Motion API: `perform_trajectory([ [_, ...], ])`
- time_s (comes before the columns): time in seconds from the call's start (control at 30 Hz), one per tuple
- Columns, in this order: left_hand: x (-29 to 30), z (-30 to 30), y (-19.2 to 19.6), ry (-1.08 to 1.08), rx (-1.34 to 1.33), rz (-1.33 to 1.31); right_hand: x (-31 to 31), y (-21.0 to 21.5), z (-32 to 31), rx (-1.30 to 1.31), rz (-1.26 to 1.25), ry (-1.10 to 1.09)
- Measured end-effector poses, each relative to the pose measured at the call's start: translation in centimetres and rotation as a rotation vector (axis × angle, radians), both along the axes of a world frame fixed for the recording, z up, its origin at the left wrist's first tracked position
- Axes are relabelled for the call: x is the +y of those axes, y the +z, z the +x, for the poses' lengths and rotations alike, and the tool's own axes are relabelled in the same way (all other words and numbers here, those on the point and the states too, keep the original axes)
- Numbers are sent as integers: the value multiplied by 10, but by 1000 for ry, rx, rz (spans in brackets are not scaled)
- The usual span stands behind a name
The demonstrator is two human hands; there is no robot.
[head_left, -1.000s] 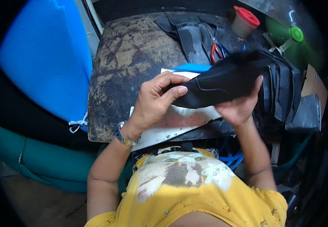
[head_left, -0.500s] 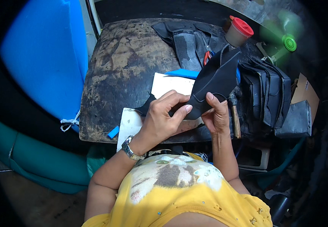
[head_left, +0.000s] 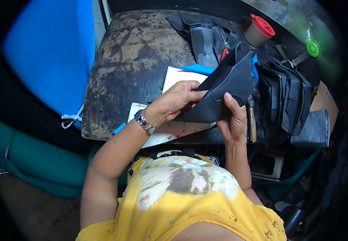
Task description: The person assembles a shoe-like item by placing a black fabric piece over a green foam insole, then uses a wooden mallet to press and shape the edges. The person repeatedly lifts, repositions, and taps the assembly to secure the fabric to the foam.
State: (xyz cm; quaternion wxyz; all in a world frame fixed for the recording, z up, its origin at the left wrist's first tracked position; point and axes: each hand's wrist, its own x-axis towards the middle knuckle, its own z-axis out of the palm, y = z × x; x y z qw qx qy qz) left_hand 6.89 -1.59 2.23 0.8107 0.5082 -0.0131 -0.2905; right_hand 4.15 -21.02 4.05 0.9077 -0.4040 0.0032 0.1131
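1. Your left hand [head_left: 178, 100] is curled closed, pinching the left edge of the black leather piece [head_left: 226, 90] above the worn table [head_left: 129, 60].
2. Your right hand [head_left: 232, 120] grips its lower right edge, thumb on top.
3. The right fingers lie hidden behind the leather.
4. Both forearms rise from the lower edge; the left wrist bears a metal watch [head_left: 145, 122].

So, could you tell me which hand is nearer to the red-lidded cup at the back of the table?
Right. The right hand grips the black piece below the red-lidded cup; the left hand holds the piece's other edge, farther left.
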Motion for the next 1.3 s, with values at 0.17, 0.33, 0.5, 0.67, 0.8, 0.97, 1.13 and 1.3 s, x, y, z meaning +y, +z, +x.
perform_trajectory([
  [0.17,-7,3,3,11,-68,87,1,-5,3,-104,9,-7],
  [0.33,-9,-1,9,13,-133,190,6,3,-5,-87,-17,-57],
  [0.5,0,-17,25,621,-538,354,12,13,-6,-45,-62,-195],
  [0.67,-5,-45,42,629,-1307,719,16,17,-7,-24,-76,-174],
  [0.8,-18,-56,50,622,-1234,856,18,20,-17,-52,-94,-263],
  [0.97,-21,-53,55,560,-1050,689,19,23,-25,-106,-161,-323],
  [1.13,-20,-55,57,503,-960,643,14,26,-27,-8,-108,-263],
  [1.3,-11,-60,57,424,-943,638,4,31,-24,34,-46,-123],
])
